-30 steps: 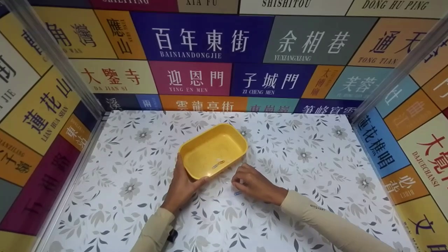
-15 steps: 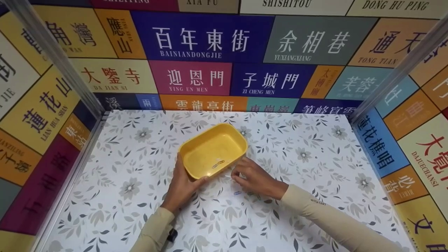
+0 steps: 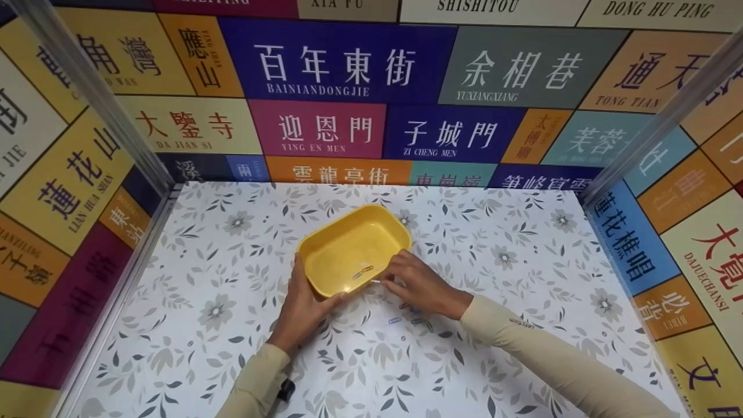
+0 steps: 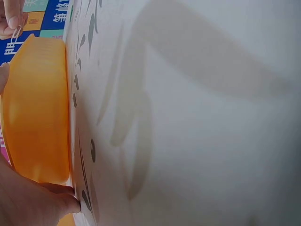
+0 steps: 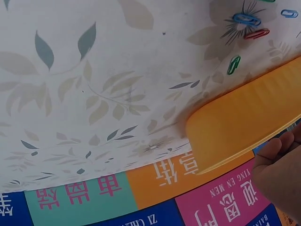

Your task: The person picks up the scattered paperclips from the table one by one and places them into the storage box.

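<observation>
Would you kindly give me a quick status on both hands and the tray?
Left hand grips yellow tray corner. Right hand pinches paper clip at tray rim. Clips inside; loose clip on table.

Back wall panels (image 3: 325, 75) printed with "BAINIANDONGJIE", "YING EN MEN", "ZI CHENG MEN", "YUXIANGXIANG", "DA JIAN SI"; right wall (image 3: 705, 255) "DAJUECHANSI".

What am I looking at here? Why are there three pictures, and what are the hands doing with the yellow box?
These are a person's two hands, filmed by three cameras: one on the head looking down, one on each wrist. On the flowery table sits a yellow tray. The left hand holds its near corner. The right hand pinches something tiny at the rim, too small to tell for sure. Paper clips lie inside the tray, and coloured clips lie on the table.
</observation>
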Demonstrator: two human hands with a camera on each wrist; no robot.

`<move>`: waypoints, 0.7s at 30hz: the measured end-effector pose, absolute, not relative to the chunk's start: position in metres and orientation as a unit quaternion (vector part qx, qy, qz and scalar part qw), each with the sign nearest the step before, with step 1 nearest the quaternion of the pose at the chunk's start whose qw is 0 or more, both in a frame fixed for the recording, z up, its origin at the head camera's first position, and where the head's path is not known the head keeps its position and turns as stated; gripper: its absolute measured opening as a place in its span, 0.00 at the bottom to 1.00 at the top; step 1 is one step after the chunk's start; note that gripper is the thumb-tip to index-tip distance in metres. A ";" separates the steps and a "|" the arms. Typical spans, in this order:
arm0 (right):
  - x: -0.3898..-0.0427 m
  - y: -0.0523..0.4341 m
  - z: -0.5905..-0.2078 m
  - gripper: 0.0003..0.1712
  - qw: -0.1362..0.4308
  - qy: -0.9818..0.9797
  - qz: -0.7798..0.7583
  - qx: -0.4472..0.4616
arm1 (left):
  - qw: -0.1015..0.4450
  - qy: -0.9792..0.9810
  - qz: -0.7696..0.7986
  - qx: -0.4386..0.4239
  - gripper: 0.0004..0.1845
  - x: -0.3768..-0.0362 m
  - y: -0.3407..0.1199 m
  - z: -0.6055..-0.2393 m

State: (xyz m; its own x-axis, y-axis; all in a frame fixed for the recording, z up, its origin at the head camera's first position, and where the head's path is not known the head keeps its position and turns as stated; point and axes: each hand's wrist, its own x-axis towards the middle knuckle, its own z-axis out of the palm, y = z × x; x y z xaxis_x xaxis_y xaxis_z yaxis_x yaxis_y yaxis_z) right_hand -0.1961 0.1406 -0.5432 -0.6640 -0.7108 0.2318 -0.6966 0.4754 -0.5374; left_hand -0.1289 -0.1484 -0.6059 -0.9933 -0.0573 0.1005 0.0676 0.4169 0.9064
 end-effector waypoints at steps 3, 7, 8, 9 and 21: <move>-0.201 0.137 -0.542 0.03 -0.001 0.858 -0.301 -0.416 | 0.057 -0.843 -0.534 -0.005 0.75 -0.129 -0.149 -0.607; -0.208 0.135 -0.539 0.04 -0.003 0.861 -0.293 -0.416 | 0.045 -0.849 -0.527 0.008 0.76 -0.128 -0.149 -0.606; -0.209 0.134 -0.538 0.04 -0.002 0.862 -0.292 -0.414 | 0.042 -0.849 -0.526 0.011 0.76 -0.128 -0.149 -0.605; -0.211 0.134 -0.537 0.04 0.001 0.863 -0.294 -0.412 | 0.039 -0.850 -0.525 0.014 0.76 -0.127 -0.149 -0.605; -0.228 0.124 -0.538 0.06 0.001 0.870 -0.282 -0.403 | 0.032 -0.849 -0.527 0.023 0.77 -0.127 -0.148 -0.603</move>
